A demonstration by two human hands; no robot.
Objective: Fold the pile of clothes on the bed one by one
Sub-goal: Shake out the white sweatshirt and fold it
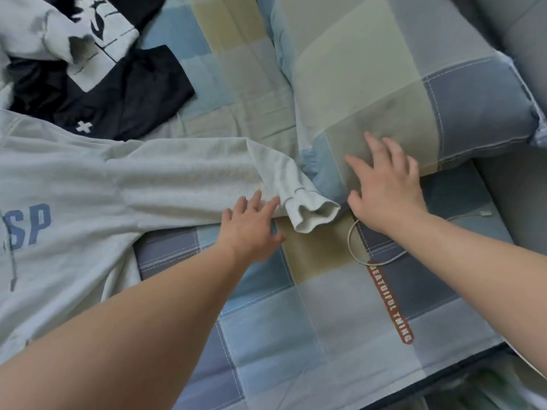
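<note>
Head cam. Spread flat at L on checked bedsheet (325, 306): pale grey hoodie (68, 179) w/ blue "SP" on chest, drawstring hanging near L edge. Stretched out to R: one sleeve (192, 179), its cuff (313, 214) folded over and ending just L of pillow (384, 84).

L hand (251, 229): fingers straight, holding nothing, tips resting on sleeve's near edge right beside cuff. R hand (387, 187): fingers spread, flat on pillow's near corner, gripping nothing, just R of cuff but not touching it.

Far L, beyond hoodie: rest of pile, i.e. black garment (118, 102) w/ small white cross, partly under grey-and-white top (44, 31).

Near R wrist: thin white cable (355, 250) looping over sheet. Nearer still: brown label (390, 303) w/ white lettering. Far R: grey padded surface (518, 39) behind pillow.
</note>
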